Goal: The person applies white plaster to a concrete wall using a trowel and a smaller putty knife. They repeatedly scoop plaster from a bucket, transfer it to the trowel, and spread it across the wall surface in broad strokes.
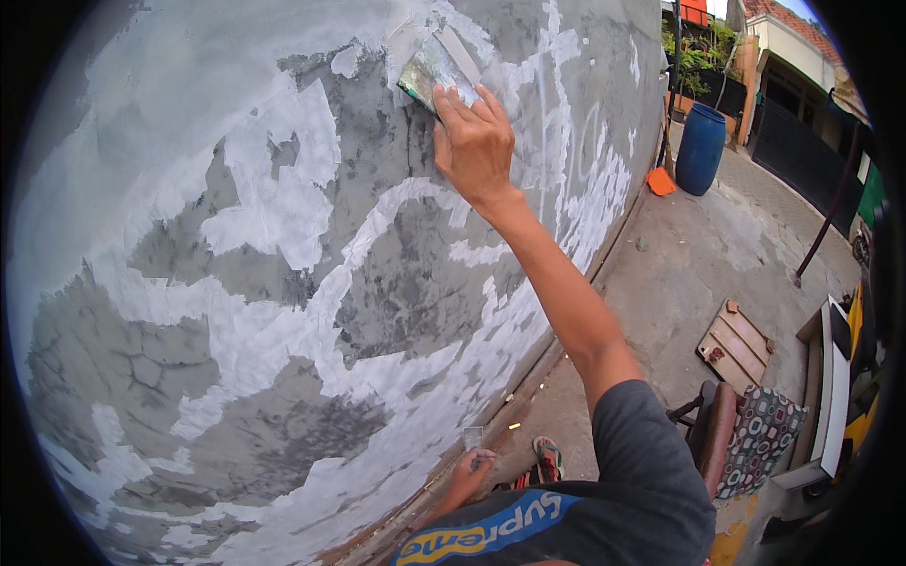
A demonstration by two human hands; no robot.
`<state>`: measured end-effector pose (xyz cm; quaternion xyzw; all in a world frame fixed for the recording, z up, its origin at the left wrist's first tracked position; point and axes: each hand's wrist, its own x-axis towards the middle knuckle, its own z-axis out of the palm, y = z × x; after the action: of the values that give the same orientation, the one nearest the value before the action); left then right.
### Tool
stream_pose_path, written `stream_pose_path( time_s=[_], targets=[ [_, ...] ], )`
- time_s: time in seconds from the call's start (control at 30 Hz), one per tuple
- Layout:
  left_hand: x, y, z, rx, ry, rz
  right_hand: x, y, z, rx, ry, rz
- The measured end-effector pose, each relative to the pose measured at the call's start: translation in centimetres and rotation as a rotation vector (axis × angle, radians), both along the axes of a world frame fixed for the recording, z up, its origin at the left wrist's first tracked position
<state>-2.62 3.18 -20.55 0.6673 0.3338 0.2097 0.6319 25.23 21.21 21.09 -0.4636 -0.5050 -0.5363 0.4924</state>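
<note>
A grey concrete wall (377,292) fills the left and middle, covered with irregular patches of white filler. High on it, my right hand (475,141) grips a flat, smeared filler spreader (432,74), its blade against the wall beside fresh white filler (406,38). The fingers lie pressed over the spreader's lower edge. Low down near the wall's foot, my left hand (469,469) is closed around a small, pale flat piece (474,438), too small to tell its kind.
Concrete ground (642,283) runs along the wall's right side. A blue barrel (700,151) and an orange dustpan-like piece (661,181) stand farther off. To my right are a wooden panel (738,344), a patterned cloth on a chair (760,443) and a white-topped cabinet (829,406).
</note>
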Motion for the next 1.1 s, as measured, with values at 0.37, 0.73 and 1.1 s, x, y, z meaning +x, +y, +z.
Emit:
stream_pose_path(
  time_s=[0.37,0.73,1.1],
  targets=[
    [1.3,-0.4,1.5,0.038,-0.016,-0.093,4.4,-4.2,3.0,0.017,0.387,0.202],
    [-0.9,0.1,0.5,-0.006,0.016,0.024,-2.1,-1.5,4.9,0.105,0.247,0.119],
    [0.6,-0.5,2.2,-0.02,0.011,-0.069,-1.4,-5.3,2.7,0.094,0.193,0.228]
  ],
)
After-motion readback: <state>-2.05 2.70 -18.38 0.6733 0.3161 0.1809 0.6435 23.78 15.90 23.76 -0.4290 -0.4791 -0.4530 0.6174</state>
